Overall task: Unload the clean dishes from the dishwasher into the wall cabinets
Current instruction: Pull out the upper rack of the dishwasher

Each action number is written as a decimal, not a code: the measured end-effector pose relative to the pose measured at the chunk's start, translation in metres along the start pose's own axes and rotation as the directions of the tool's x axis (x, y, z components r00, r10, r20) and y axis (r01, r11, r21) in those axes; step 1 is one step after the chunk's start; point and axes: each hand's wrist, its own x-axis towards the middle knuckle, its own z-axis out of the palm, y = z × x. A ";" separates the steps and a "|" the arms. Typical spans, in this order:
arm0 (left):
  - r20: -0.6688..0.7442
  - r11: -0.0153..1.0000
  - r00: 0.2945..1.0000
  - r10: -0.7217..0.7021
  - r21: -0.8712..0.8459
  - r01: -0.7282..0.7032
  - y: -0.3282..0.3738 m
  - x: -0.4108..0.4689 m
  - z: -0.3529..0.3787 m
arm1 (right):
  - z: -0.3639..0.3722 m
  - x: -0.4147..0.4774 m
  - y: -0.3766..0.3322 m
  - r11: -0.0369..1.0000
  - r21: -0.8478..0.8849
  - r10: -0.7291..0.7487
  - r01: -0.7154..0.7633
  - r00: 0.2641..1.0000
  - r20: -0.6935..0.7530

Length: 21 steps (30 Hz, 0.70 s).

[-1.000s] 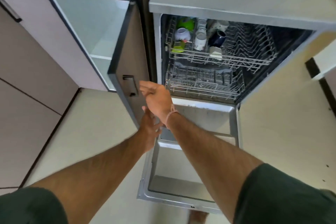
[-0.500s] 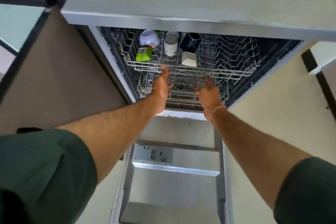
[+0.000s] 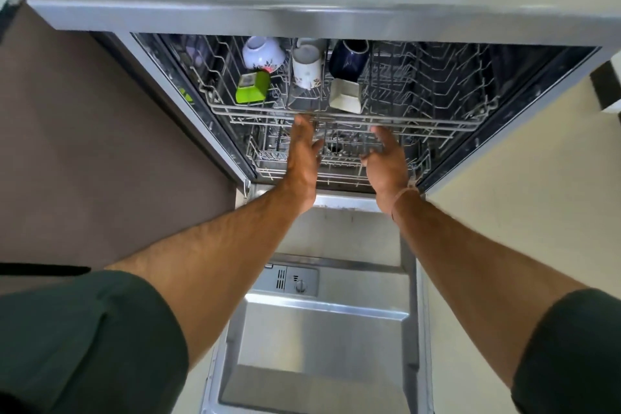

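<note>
Both hands reach the front rail of the upper rack (image 3: 336,118) at frame centre: left hand (image 3: 302,158) and right hand (image 3: 386,165), fingers spread, grasping nothing. Mugs (image 3: 307,65) sit upper centre inside the dishwasher (image 3: 235,15). Step: likely pulling the rack out; next, close on the rail and draw evenly.

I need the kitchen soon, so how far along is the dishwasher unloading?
Barely begun. Done: the dishwasher door is folded down. In hand: the left hand and right hand reach empty toward the upper rack. Left: the white bowl, green cup, white mug, dark blue mug and square white cup sit inside.
</note>
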 end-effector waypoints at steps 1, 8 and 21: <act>0.005 1.000 1.000 0.002 0.001 -0.002 -0.002 -0.005 -0.001 | 0.000 -0.003 0.003 1.000 -0.006 -0.002 0.002 1.000 -0.009; 0.018 0.998 1.000 -0.013 -0.057 0.014 -0.027 -0.065 -0.022 | -0.002 -0.059 0.043 0.995 0.090 0.048 -0.044 0.998 -0.047; 0.133 0.994 0.987 -0.095 -0.047 0.102 -0.091 -0.199 -0.079 | -0.025 -0.213 0.095 0.938 0.336 0.115 -0.090 0.992 -0.056</act>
